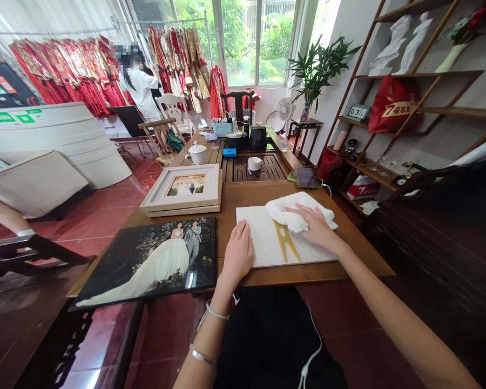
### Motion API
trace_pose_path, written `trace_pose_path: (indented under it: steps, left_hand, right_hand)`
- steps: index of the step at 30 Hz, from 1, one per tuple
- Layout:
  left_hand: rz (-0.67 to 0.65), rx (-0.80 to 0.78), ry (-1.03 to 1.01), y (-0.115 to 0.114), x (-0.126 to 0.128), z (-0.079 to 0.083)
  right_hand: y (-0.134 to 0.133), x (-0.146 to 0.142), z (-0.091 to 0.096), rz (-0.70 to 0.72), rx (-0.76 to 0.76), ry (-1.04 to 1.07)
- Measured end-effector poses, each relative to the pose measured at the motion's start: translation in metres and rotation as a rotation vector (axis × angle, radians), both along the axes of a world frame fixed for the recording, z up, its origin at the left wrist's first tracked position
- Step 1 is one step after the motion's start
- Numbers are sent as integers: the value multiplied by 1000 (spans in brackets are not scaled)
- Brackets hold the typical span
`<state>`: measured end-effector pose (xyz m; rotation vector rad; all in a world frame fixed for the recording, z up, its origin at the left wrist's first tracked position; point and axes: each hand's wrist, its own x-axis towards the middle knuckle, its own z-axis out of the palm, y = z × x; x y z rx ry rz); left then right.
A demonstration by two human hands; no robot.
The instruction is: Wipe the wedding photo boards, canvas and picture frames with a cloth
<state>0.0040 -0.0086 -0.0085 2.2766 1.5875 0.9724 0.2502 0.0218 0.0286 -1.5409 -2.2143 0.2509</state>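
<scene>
A white panel (263, 243) with a gold stand (285, 243) on its back lies face down near the front edge of the wooden table (243, 197). My left hand (238, 251) rests flat on the panel's left edge, fingers together. My right hand (316, 226) presses a white cloth (295, 212) onto the panel's upper part. Left of the panel lies a large glossy wedding photo (154, 259). Behind the photo sits a stack of white framed pictures (184, 189).
A tea tray (251, 167) with a white teapot (197, 153), cup and dark kettle (258, 136) fills the far table. A phone (306, 177) lies to the right. Shelves (392, 108) stand at right, and another person (140, 89) by red garments at back left.
</scene>
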Motion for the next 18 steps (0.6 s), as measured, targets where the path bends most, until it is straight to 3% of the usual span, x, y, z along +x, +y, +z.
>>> trace_pose_path:
  steps: [4,7,11,18]
  left_hand:
    - [7,-17,-25,0,-1,1]
    - [-4,-21,-57,0,-2,1]
    - [-4,-27,-98,0,-2,1]
    - [16,-17,-157,2,-2,-1]
  right_hand:
    - [30,-24,6,37,-18,-29]
    - [26,-39,7,154,-2,-63]
    - [-5,-39,9,300,39,-96]
    - [-72,-5,17,561,-37,-91]
